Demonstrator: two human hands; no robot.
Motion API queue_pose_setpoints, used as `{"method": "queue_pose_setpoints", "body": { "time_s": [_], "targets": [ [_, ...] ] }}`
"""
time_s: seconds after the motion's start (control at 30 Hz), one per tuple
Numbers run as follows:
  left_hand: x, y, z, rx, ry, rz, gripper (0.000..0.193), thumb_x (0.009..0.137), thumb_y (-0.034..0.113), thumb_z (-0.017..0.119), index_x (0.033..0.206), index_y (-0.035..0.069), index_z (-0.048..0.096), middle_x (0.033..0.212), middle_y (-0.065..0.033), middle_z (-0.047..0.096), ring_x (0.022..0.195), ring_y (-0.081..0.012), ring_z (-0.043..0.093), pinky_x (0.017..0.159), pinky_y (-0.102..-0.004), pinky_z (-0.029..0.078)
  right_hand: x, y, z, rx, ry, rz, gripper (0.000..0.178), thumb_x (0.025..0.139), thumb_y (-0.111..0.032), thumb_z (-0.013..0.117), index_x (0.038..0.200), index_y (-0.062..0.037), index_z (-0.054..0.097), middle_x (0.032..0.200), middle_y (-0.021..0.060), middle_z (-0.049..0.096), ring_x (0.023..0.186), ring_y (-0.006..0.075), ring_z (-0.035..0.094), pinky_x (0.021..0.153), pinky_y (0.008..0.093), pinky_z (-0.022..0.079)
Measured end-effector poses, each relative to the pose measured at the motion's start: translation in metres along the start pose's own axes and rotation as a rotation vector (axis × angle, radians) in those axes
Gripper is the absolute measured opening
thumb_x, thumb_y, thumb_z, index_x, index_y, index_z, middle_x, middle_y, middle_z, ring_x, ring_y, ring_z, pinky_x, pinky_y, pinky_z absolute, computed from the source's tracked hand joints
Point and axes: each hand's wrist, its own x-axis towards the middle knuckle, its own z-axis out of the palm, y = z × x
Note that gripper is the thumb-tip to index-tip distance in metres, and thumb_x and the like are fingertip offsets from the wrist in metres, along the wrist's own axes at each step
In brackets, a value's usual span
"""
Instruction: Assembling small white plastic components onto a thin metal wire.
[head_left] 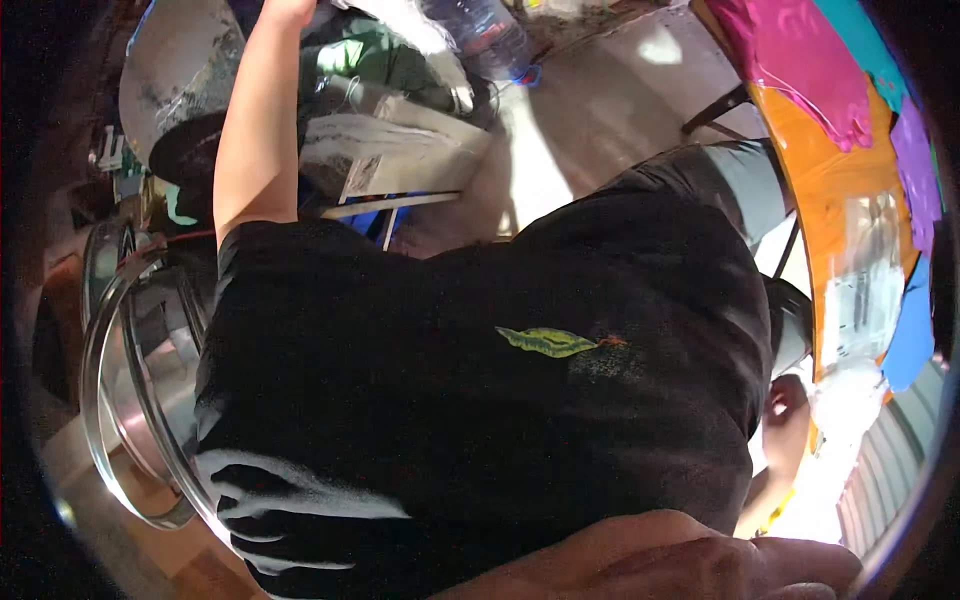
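My left forearm stretches up to the top edge, where only part of my left hand [290, 9] shows; its fingers are cut off. Close beside that hand lies white crumpled plastic [415, 25]. At the right, partly behind my black T-shirt [480, 400] with a leaf print, is what looks like my right hand [787, 397], in shadow and small, so its fingers cannot be made out. Nearest to it is a bright white crumpled thing [848, 395] at the orange tabletop's edge [800, 200].
A large clear bottle [490, 40] lies at the top. Below it stands a pale board [420, 150]. Shiny metal hoops [140, 400] and a grey rounded panel [185, 70] are at the left. Magenta [800, 60], teal, purple and blue sheets cover parts of the orange tabletop.
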Motion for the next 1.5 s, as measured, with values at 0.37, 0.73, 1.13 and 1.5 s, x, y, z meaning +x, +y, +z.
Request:
{"method": "queue_pose_setpoints", "body": {
  "time_s": [0.37,0.73,1.13,1.5],
  "targets": [
    [-0.004,0.167,0.216,0.020,-0.746,0.333,0.021,0.098,0.013,0.076,0.114,0.000,0.075,0.100,-0.0019,0.076,0.091,-0.0096,0.068,0.080,-0.0263,0.054,0.148,-0.238,-0.025,0.224,0.652,-0.790,0.072,0.081,-0.009,0.089,0.145,-0.0027,0.057,0.142,0.0139,0.065,0.130,0.0312,0.065,0.111,0.0430,0.052],
    [0.009,0.208,0.299,-0.236,-1.130,0.327,0.029,0.097,0.017,0.079,0.119,-0.002,0.076,0.112,-0.0070,0.077,0.105,-0.0159,0.067,0.096,-0.0329,0.052,0.176,-0.239,-0.064,0.794,0.084,-0.591,0.020,0.108,-0.019,0.066,0.109,-0.0025,0.077,0.094,0.0006,0.076,0.086,0.0101,0.070,0.078,0.0284,0.057],
    [0.013,0.257,0.305,0.297,-0.864,0.658,0.024,0.098,0.019,0.078,0.113,0.000,0.076,0.093,-0.0012,0.077,0.081,-0.0079,0.066,0.074,-0.0274,0.055,0.100,-0.242,-0.151,0.380,0.492,-0.479,0.016,0.100,-0.023,0.079,0.099,-0.0083,0.071,0.072,-0.0100,0.051,0.059,0.0027,0.041,0.053,0.0237,0.031],
    [0.004,0.221,0.339,-0.065,-1.152,0.525,0.026,0.100,0.018,0.076,0.118,-0.001,0.072,0.102,-0.0030,0.076,0.089,-0.0088,0.068,0.080,-0.0279,0.057,0.035,-0.245,-0.170,0.670,0.547,-0.629,0.024,0.106,-0.034,0.069,0.094,-0.0139,0.064,0.066,-0.0094,0.044,0.055,0.0039,0.032,0.049,0.0250,0.023]
  ]
}}
